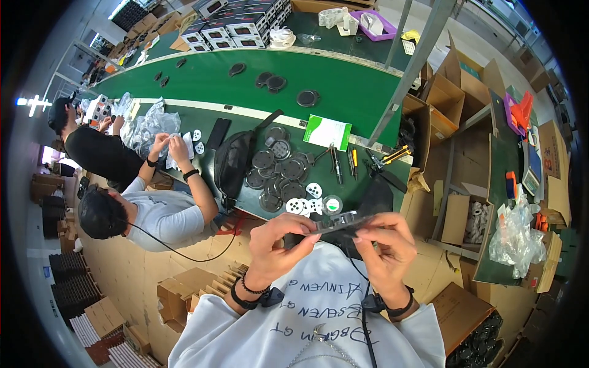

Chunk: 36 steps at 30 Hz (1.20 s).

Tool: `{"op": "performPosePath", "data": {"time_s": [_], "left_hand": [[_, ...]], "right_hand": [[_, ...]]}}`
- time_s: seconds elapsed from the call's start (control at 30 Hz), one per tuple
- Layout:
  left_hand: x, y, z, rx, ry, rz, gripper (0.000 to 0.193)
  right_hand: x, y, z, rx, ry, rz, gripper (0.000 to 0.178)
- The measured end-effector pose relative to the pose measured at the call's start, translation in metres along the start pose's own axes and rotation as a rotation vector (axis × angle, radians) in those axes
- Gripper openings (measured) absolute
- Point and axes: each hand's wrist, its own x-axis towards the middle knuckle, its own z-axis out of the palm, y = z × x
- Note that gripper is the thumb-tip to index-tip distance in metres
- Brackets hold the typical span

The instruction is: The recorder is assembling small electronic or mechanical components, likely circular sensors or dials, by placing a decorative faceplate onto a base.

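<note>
Two bare hands are working in front of a white shirt [245, 340], with a black cord [363, 300] hanging between the wrists. Left hand [270, 248] and right hand [388, 245] are both closing thumb and fingers on opposite ends of a thin dark part [335, 226]. It is hanging in the air between the fingertips, tilting almost edge-on, a small raised piece facing up; from where I'm standing, the fingers are hiding its two ends.

Just beyond, white perforated discs [296, 206] and a small round tub [332, 205] are crowding the near part of the green bench [294, 126]. Behind those, a heap of dark discs [281, 172] is spreading out, with a black bag [232, 162] lying to its left. To the right, a black cloth [377, 197], a few hand tools [338, 167] and a green-and-white packet [328, 130] are taking up space.

Over on the left, a co-worker in a grey shirt [169, 221] is bending over the same bench. Farther back, more dark pieces [276, 83] are resting on a green belt [199, 76], a metal post [408, 80] is cutting across its right end, and boxes [245, 26] are standing stacked behind.
</note>
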Motion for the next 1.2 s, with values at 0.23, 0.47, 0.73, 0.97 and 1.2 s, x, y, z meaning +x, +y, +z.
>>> {"op": "performPosePath", "data": {"time_s": [0.23, 0.47, 0.73, 0.97, 1.2], "left_hand": [[-0.011, 0.001, 0.003, -0.054, 0.047, -0.187, 0.035], [-0.006, 0.005, 0.007, -0.1, 0.062, -0.302, 0.031], [-0.006, 0.008, 0.007, -0.073, 0.023, -0.368, 0.033], [-0.007, 0.008, 0.009, -0.131, 0.033, -0.371, 0.032], [-0.005, 0.001, 0.008, -0.262, 0.022, -0.394, 0.029]], "right_hand": [[0.0, -0.001, -0.002, -0.093, 0.019, 0.02, 0.021], [0.006, -0.002, -0.005, -0.111, -0.039, -0.064, 0.019], [0.009, -0.003, -0.002, -0.088, 0.035, 0.075, 0.018], [0.011, 0.002, 0.0, -0.094, 0.064, 0.048, 0.02], [0.018, 0.01, 0.0, 0.028, 0.07, 0.269, 0.024]]}}
